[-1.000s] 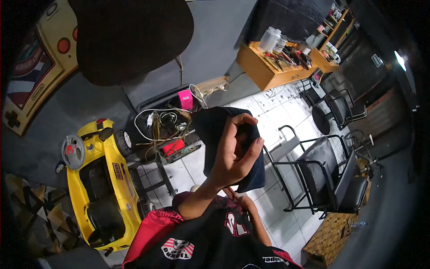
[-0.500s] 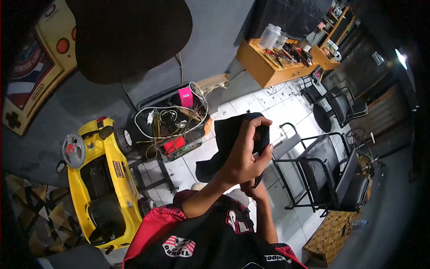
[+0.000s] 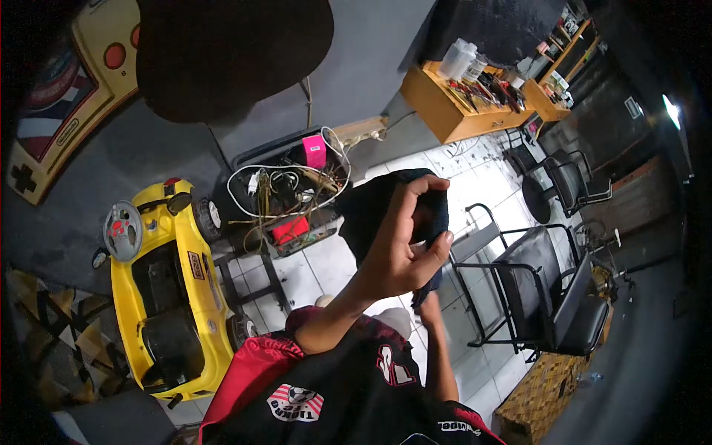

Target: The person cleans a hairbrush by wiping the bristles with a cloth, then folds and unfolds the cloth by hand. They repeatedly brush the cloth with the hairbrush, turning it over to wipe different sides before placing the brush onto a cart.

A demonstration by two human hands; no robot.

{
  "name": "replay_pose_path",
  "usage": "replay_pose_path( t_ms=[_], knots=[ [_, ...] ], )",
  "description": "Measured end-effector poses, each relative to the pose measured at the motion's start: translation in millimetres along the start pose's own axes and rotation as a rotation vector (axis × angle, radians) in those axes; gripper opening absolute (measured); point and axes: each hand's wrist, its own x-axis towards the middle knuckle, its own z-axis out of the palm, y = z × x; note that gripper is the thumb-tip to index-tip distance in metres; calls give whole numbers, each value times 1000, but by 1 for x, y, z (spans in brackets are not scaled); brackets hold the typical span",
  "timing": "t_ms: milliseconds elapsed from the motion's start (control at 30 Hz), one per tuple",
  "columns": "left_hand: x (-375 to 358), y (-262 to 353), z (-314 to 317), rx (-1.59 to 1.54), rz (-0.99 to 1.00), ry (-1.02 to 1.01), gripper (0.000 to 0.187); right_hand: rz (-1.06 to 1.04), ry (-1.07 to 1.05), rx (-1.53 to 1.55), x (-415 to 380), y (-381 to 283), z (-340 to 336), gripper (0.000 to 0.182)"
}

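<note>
A dark cloth [image 3: 365,216] hangs in front of my body, with a fold of it running between the thumb and fingers of my left hand [image 3: 400,256]. That hand is curled in a C shape, its fingertips and thumb pressed against the fabric. Lower down and partly covered by the cloth, my right hand [image 3: 429,308] is closed on the cloth's narrow lower end. The exact grip of the right fingers is partly hidden.
A yellow toy car [image 3: 215,326] is at the left, below a bin [image 3: 334,236] of cables. Black-framed chairs [image 3: 530,271] stand at the right on white tiles. Behind them, a wooden counter [image 3: 445,119] holds tools and bottles. A woven box [image 3: 534,393] lies lower right.
My right hand has moved down, away from my left hand, and the cloth now stretches down to it. The left hand stays curled on the cloth. The view has shifted slightly.
</note>
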Motion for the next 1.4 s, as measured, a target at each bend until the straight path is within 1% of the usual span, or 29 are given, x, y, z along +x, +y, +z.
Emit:
replay_pose_path(
  t_ms=[33, 67, 100, 167, 233, 267, 300, 333, 400, 433, 467, 500, 567, 600, 700, 733, 800, 867, 900, 933, 1000, 1033, 1100, 1167, 1233, 1267, 1300, 1333, 1400],
  knots=[
    [-1, -3, 2, 31, -26, -15, 52, 70, -5, 234, -1, -55, -13, 55],
    [0, -13, 2, 202, 102, -12, 51, 138, -6, 469, -4, -102, -23, 55],
    [2, -17, 5, 289, 121, -6, 50, 114, 56, 638, -8, -144, -30, 55],
    [5, -23, 9, 444, 169, 12, 47, 87, 66, 818, -19, -173, -30, 55],
    [6, -32, 10, 464, 243, 17, 47, 84, -49, 838, -25, -178, -28, 56],
    [7, -35, 10, 475, 282, 23, 46, 6, -179, 752, -24, -167, -23, 50],
    [5, -32, 10, 454, 231, 43, 46, 25, -153, 588, -24, -156, -11, 45],
    [7, -29, 10, 429, 257, 43, 46, 46, -130, 424, -24, -140, 3, 40],
    [4, -25, 7, 268, 125, 49, 48, -28, -214, 122, -5, -52, 37, 30],
    [4, -23, 9, 123, 136, 56, 48, 13, -248, -191, 2, -1, 53, 26],
    [3, -20, 9, 30, 97, 55, 49, 279, -413, -374, 2, 22, 60, 28],
    [1, -16, 9, -63, 58, 59, 50, 343, -480, -455, -4, 31, 62, 31],
    [1, -8, 8, -133, 65, 97, 51, 50, -522, -616, -25, 77, 62, 32],
    [2, -5, 7, -113, 81, 114, 52, 51, -530, -585, -35, 83, 56, 30],
    [4, -3, 3, -49, 117, 141, 55, 39, -323, -533, -46, 87, 50, 39],
    [3, -6, 0, -29, 118, 134, 55, 181, -278, -288, -44, 79, 46, 42],
    [0, -10, 2, 43, 105, 133, 60, 462, -178, 206, -31, 20, 28, 51],
    [-1, -12, 8, 167, 141, 127, 63, 259, -95, 272, -26, -75, 4, 57],
    [-2, -13, 9, 369, 150, 120, 65, 294, -80, 542, -27, -106, -5, 56],
    [-4, -20, 13, 374, 162, 128, 65, 323, -59, 812, -29, -133, -13, 55],
    [-5, -27, 25, 472, 222, 191, 65, 352, 28, 850, -35, -193, -13, 51],
    [-7, -33, 29, 444, 239, 216, 65, 295, 30, 843, -30, -200, -7, 51],
    [-9, -26, 34, 497, 251, 277, 65, 125, -14, 672, -15, -177, 12, 51],
    [-8, -19, 30, 391, 268, 257, 66, -15, -62, 355, 7, -116, 41, 51],
    [-4, -18, 27, 183, 293, 312, 69, 7, -212, -138, 21, -24, 73, 51],
    [-6, -20, 17, 292, 314, 334, 70, 57, -349, -387, 20, 14, 79, 52],
    [-6, -13, 14, 256, 311, 367, 70, 86, -506, -590, 10, 37, 77, 52],
    [-6, -4, 12, 220, 304, 401, 71, 92, -606, -709, -3, 49, 72, 52],
    [-2, 6, 5, 210, 309, 417, 71, 134, -628, -777, -19, 57, 61, 52]
  ],
)
